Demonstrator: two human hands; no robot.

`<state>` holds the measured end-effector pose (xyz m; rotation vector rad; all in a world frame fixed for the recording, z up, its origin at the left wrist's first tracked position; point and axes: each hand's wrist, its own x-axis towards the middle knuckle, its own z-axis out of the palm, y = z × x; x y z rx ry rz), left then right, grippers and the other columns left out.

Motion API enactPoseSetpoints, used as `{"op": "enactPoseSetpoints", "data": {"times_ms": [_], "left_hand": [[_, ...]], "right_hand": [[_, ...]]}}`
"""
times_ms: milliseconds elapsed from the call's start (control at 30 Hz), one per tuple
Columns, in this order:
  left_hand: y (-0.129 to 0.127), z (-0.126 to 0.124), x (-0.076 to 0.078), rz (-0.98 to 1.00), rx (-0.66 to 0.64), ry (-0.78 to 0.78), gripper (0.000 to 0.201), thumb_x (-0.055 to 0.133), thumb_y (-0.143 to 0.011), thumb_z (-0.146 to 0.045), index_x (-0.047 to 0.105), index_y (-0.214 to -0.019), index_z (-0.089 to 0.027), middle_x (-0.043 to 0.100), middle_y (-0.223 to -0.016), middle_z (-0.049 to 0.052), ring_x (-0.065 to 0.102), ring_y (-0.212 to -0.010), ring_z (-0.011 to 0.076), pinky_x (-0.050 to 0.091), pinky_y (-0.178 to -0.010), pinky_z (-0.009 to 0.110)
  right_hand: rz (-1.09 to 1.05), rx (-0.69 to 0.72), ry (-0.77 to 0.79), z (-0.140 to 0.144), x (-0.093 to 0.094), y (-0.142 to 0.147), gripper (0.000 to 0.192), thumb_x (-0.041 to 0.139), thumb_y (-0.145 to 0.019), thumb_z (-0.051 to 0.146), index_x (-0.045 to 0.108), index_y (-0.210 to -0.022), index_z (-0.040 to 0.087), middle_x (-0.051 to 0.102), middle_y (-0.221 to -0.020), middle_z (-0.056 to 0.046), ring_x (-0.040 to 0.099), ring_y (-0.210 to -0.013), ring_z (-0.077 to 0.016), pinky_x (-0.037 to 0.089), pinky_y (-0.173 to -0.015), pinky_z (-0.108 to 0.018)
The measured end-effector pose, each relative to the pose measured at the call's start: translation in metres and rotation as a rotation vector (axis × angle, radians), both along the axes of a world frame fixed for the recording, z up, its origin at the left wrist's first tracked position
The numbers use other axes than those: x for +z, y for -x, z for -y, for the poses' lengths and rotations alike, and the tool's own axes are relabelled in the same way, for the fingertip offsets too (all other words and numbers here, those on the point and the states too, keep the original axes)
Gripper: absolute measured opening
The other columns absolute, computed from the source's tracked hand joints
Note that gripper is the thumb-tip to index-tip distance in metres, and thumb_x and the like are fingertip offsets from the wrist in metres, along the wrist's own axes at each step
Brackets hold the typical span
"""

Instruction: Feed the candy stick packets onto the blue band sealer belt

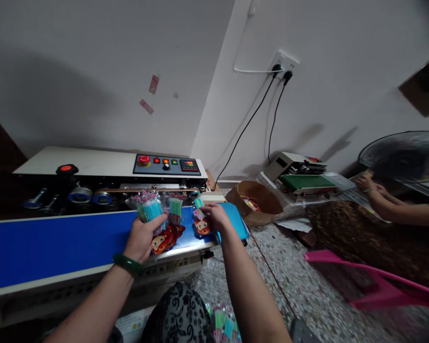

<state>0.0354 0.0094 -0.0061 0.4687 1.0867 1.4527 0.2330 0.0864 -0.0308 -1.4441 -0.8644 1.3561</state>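
No legible text; red digits on sealer's ctrl panel (167, 164) too blurred.

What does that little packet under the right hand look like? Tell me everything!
The packet is a small clear plastic bag with an orange-red cartoon face at its lower end and turquoise sticks showing at the top. It lies flat at the end of the blue belt, under the fingers of the right hand, which rest on it.
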Motion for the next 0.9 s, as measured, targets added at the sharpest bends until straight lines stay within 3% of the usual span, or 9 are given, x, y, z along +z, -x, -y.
{"op": "enactPoseSetpoints", "data": {"times_ms": [100,200,267,367,500,667,800,900], "left_hand": [[-0.002,0.0,0.0,-0.004,0.002,0.01,0.036,0.075,-0.05,-0.02,0.063,-0.083,-0.011,0.068,-0.074,0.004,0.063,-0.065,0.0187,0.05,-0.062,0.03],[-0.005,0.002,0.001,0.033,-0.058,-0.012,0.033,0.073,-0.053,-0.021,0.062,-0.083,-0.012,0.068,-0.073,0.004,0.063,-0.064,0.0194,0.05,-0.063,0.032],[-0.007,0.004,0.001,0.054,-0.112,-0.023,0.032,0.072,-0.054,-0.021,0.062,-0.083,-0.012,0.068,-0.073,0.004,0.063,-0.063,0.0193,0.05,-0.064,0.033],[-0.007,0.005,0.003,0.072,-0.163,-0.012,0.034,0.072,-0.054,-0.022,0.063,-0.085,-0.011,0.068,-0.074,0.007,0.063,-0.067,0.0214,0.05,-0.067,0.034],[0.0,0.005,0.002,0.042,-0.134,-0.013,0.037,0.072,-0.056,-0.021,0.062,-0.09,-0.011,0.067,-0.085,0.009,0.063,-0.077,0.0221,0.05,-0.069,0.033],[0.007,0.005,0.001,0.016,-0.12,-0.027,0.038,0.075,-0.054,-0.018,0.061,-0.089,-0.012,0.066,-0.072,0.002,0.061,-0.064,0.0146,0.05,-0.064,0.027],[0.005,0.005,0.002,0.041,-0.168,-0.017,0.037,0.074,-0.055,-0.017,0.059,-0.089,-0.013,0.067,-0.076,0.003,0.062,-0.065,0.0151,0.05,-0.063,0.027],[0.003,0.005,0.003,0.069,-0.191,-0.016,0.04,0.073,-0.056,-0.016,0.059,-0.094,-0.013,0.068,-0.078,0.004,0.063,-0.067,0.017,0.05,-0.065,0.029]], "right_hand": [[0.019,-0.024,-0.12,0.011,0.008,0.013,0.023,0.069,-0.055,0.027,0.061,-0.073,0.015,0.063,-0.063,-0.001,0.056,-0.056,-0.0118,0.045,-0.052,-0.023],[-0.075,0.211,-0.272,0.037,0.015,0.037,0.033,0.066,-0.061,0.032,0.061,-0.091,0.019,0.066,-0.086,-0.003,0.059,-0.08,-0.0152,0.047,-0.068,-0.026],[-0.112,0.307,-0.301,0.052,0.017,0.053,0.03,0.068,-0.06,0.031,0.063,-0.087,0.019,0.066,-0.084,-0.002,0.06,-0.079,-0.0161,0.047,-0.07,-0.027],[-0.143,0.104,-0.303,0.06,0.014,0.059,0.022,0.067,-0.06,0.032,0.06,-0.077,0.018,0.064,-0.069,0.001,0.06,-0.065,-0.0146,0.048,-0.063,-0.027],[-0.161,-0.155,-0.215,0.044,0.006,0.027,0.028,0.066,-0.06,0.028,0.052,-0.082,0.02,0.06,-0.057,0.004,0.058,-0.052,-0.0134,0.047,-0.053,-0.026],[-0.012,-0.051,-0.012,0.019,0.0,-0.01,0.017,0.066,-0.055,0.022,0.051,-0.061,0.017,0.053,-0.045,0.004,0.049,-0.039,-0.0096,0.04,-0.042,-0.022],[0.025,0.041,0.029,0.004,-0.002,-0.003,0.017,0.07,-0.049,0.019,0.054,-0.054,0.014,0.056,-0.047,-0.001,0.051,-0.041,-0.0122,0.04,-0.042,-0.024],[0.073,-0.005,-0.021,0.005,0.003,0.01,0.019,0.07,-0.054,0.026,0.058,-0.063,0.015,0.057,-0.05,0.001,0.051,-0.045,-0.0109,0.04,-0.043,-0.022]]}}
